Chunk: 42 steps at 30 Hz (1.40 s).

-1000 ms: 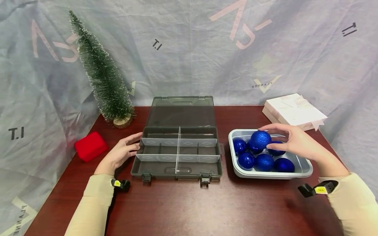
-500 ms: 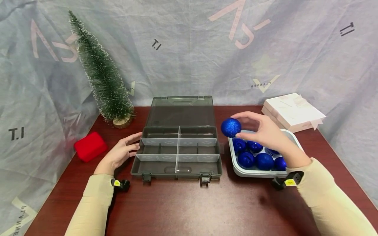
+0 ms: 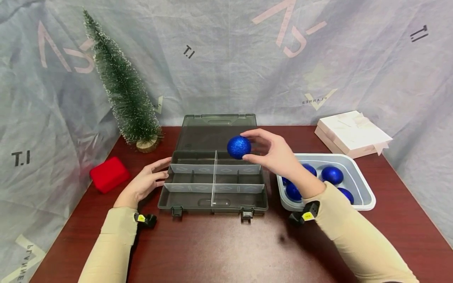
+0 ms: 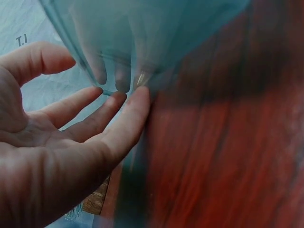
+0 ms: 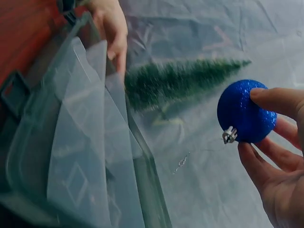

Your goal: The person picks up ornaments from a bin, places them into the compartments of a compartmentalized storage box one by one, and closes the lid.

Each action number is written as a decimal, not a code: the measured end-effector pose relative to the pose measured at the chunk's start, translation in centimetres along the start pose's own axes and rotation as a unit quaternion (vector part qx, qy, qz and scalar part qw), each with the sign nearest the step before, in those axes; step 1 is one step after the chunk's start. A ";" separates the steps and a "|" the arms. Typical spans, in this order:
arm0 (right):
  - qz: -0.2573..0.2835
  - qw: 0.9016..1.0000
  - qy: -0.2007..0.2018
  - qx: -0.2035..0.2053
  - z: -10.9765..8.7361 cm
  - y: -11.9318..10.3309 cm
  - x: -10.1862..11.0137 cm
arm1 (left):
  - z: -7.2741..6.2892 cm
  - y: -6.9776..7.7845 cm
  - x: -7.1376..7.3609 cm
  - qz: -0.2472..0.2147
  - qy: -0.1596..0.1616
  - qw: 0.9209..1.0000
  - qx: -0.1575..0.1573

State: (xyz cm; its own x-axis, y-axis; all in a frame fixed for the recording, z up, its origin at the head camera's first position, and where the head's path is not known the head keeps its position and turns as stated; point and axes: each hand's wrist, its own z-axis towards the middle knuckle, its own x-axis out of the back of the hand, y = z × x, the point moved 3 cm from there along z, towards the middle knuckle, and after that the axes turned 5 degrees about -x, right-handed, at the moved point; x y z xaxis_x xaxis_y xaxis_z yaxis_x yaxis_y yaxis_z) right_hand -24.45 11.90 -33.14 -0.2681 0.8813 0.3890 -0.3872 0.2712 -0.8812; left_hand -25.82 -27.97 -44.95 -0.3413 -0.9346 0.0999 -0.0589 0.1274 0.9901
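A glittery blue bauble (image 3: 239,147) is pinched between the thumb and fingers of my right hand (image 3: 274,152), held over the back right part of the divided storage box (image 3: 213,199). Its silver cap (image 5: 230,135) shows in the right wrist view. The box is smoky grey and see-through, with its lid (image 3: 216,137) laid back and white dividers (image 3: 191,188) between its compartments. My left hand (image 3: 146,181) has its fingertips at the box's left side, fingers loosely bent. In the left wrist view those fingertips (image 4: 140,95) meet the clear wall, which mirrors them.
Right of the box stands a white tub (image 3: 368,198) with several blue baubles (image 3: 332,175), partly hidden by my right forearm. A pale gift box (image 3: 354,133) sits at the back right. A small frosted tree (image 3: 122,86) and a red box (image 3: 109,174) are on the left.
My right hand has lifted the glittery bauble out of the white tub and carried it left over the storage box. The left hand has stayed at the box's side.
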 end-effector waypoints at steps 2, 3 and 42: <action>0.002 1.000 0.003 0.007 0.6 -0.1 -1.1 | 0.1 0.0 0.0 0.000 -0.001 1.000 0.000; 0.005 1.000 0.004 0.010 1.0 -0.2 -1.7 | 0.1 0.1 0.0 0.001 -0.001 1.000 0.000; -0.090 0.991 -0.060 -0.082 10.1 4.8 -13.6 | 0.1 0.2 -0.3 0.003 0.000 1.000 0.007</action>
State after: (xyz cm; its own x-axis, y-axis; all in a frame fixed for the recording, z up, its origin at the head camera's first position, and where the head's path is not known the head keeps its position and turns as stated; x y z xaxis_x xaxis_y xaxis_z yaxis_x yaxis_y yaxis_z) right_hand -31.62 -2.66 -39.95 -0.3144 0.7635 0.5642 -0.2918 0.4878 -0.8227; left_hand -25.83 -27.67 -44.74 -0.3423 -0.9337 0.1051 -0.0705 0.1371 0.9881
